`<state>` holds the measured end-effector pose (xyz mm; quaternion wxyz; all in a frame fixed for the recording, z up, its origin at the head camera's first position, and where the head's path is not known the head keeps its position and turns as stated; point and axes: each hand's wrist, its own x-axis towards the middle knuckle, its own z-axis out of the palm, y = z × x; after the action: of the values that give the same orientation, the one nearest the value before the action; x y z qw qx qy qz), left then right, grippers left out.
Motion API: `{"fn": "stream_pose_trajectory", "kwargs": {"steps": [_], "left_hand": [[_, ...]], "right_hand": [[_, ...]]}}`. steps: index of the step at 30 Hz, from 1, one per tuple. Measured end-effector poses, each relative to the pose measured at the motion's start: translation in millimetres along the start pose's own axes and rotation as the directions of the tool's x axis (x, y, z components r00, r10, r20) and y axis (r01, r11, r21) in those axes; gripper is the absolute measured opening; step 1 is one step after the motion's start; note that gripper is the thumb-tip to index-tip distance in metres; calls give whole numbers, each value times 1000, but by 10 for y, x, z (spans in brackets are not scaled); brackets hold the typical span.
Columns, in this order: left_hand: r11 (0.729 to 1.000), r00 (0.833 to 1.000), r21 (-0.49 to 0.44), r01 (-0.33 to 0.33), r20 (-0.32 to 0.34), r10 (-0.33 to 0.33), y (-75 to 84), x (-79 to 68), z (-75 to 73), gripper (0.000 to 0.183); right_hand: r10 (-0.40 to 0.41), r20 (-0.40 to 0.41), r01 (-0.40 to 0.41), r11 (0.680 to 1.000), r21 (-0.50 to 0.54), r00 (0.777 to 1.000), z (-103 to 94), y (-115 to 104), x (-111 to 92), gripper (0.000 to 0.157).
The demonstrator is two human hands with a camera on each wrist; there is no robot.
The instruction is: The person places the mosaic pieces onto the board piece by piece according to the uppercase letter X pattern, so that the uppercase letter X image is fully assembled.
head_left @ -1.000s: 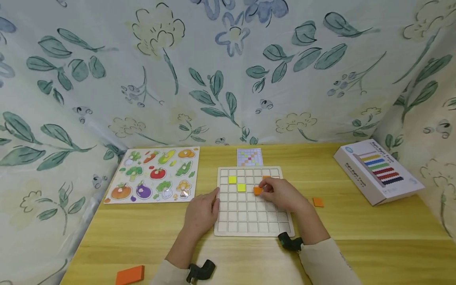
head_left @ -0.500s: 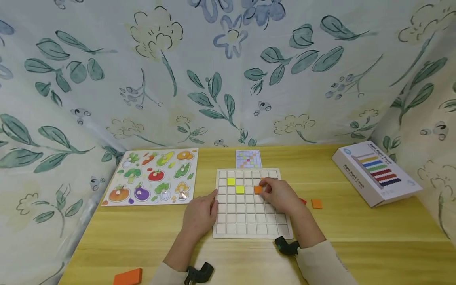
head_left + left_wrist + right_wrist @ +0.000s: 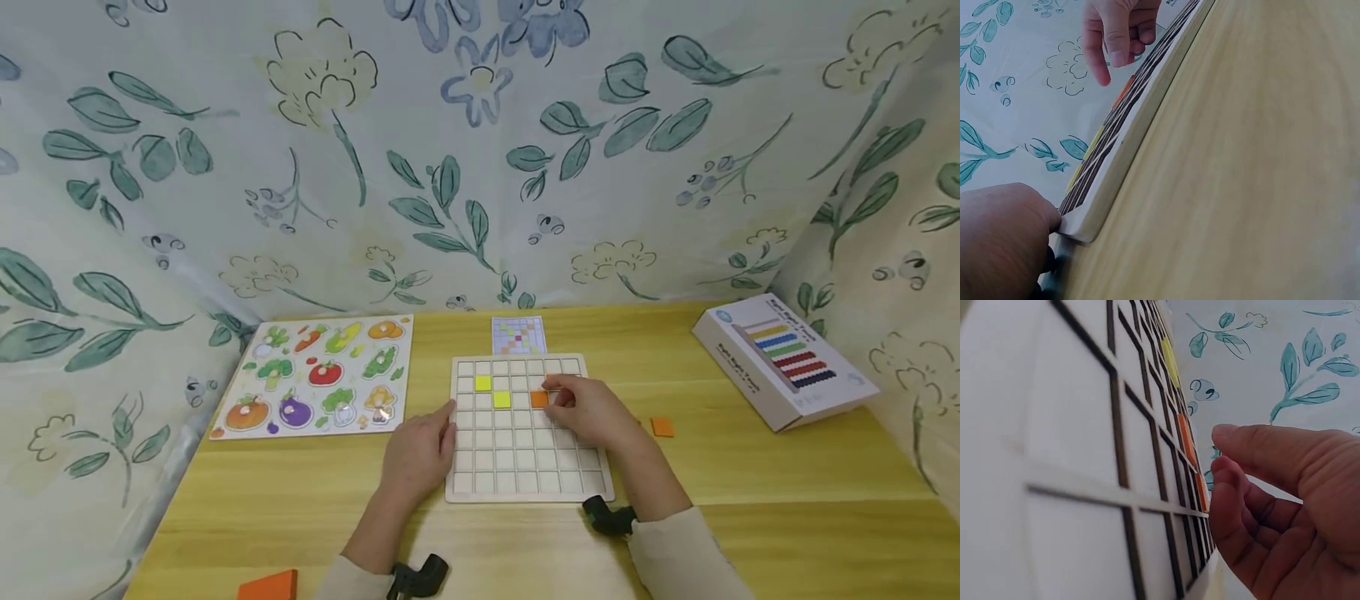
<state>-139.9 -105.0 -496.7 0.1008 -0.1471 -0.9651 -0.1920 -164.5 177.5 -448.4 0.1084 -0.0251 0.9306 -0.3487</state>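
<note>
A pale square grid board (image 3: 506, 460) lies on the table. Two yellow tiles (image 3: 501, 400) fill cells towards its upper left. An orange tile (image 3: 539, 400) sits in a cell right of them, and another at the upper right is mostly hidden by my right hand (image 3: 588, 408). That hand hovers at the orange tile; in the right wrist view its thumb and index fingertip stand slightly apart with nothing between them. My left hand (image 3: 417, 454) rests at the board's left edge, its extended index finger touching the rim.
A small printed pattern card (image 3: 517, 335) lies behind the board. Left is a vegetable puzzle board (image 3: 315, 377); right is a white box (image 3: 783, 362). A loose orange tile (image 3: 662, 427) lies beside my right wrist, and an orange block (image 3: 267, 586) sits at the front left.
My right thumb and fingers have let go of the orange tile, which now lies flat in its cell. The left hand keeps its place at the board's edge. The head view has shifted slightly.
</note>
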Motion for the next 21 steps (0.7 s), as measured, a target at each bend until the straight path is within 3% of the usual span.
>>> {"fn": "stream_pose_trajectory", "kwargs": {"steps": [8,14,21], "left_hand": [[1000,1000,4,13,14,-13,-20,-9,15,40],[1000,1000,4,10,19,-10,-35,-7,38,41],[1000,1000,10,15,16,-15,-20,-7,45,41]], "right_hand": [[70,7,-70,997,26,998,-303,158,-228,36],[84,20,-83,995,-56,996,-523,418,-394,35],[123,33,-117,982,-145,992,-630,684,-479,29]]}}
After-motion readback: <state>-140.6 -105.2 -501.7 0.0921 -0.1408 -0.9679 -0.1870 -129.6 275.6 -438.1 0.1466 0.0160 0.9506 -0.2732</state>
